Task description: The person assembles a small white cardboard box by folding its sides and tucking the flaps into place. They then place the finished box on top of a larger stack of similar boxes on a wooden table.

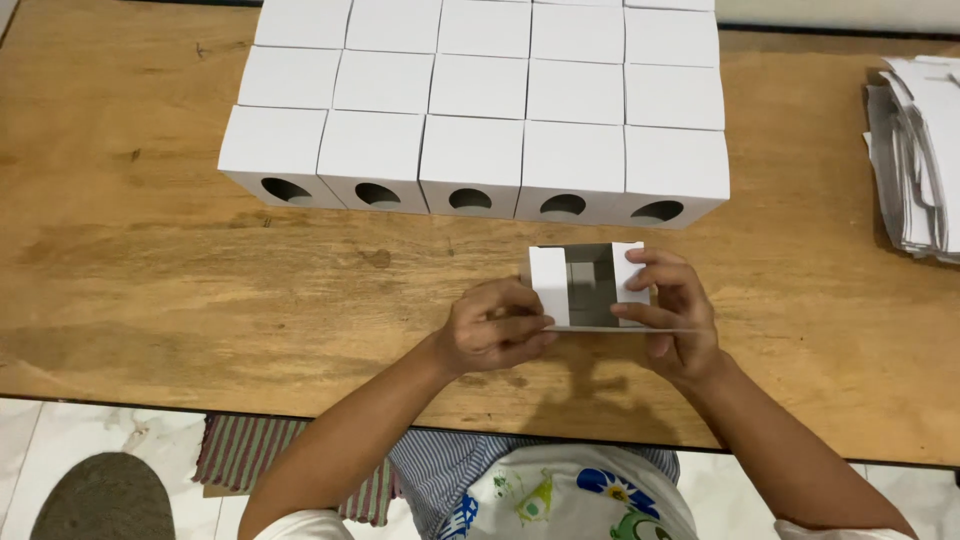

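The open white box (588,286) is held between both hands just above the table (130,290), close to the near edge and directly in front of the person. It is gripped on its left side by the left hand (495,330), whose fingers are curled closed around the left flap and the near bottom edge. Its right side is gripped by the right hand (675,320), with the fingers spread over the right flap and the thumb laid along the near edge. The two hands are about equally near to it, one at each end. The box's long axis is seen to run left to right, across the body, and its open face is turned upward toward the camera, so that the grey inner folds are shown between two white side flaps.

Just beyond the box, farther from the person, a block of closed white boxes (480,100) is set in tight rows, touching one another. Five are counted in the front row, each with a half-round cut-out in its near face; three full rows of five are seen, and a fourth row is cut off by the top of the frame, so the full count probably exceeds fifteen. At the far right edge of the table, well apart from the hands, one loose stack of flat unfolded cartons (920,150) is laid. Below the table, a striped mat (240,450) and a grey round mat (100,495) are seen on the tiled floor.
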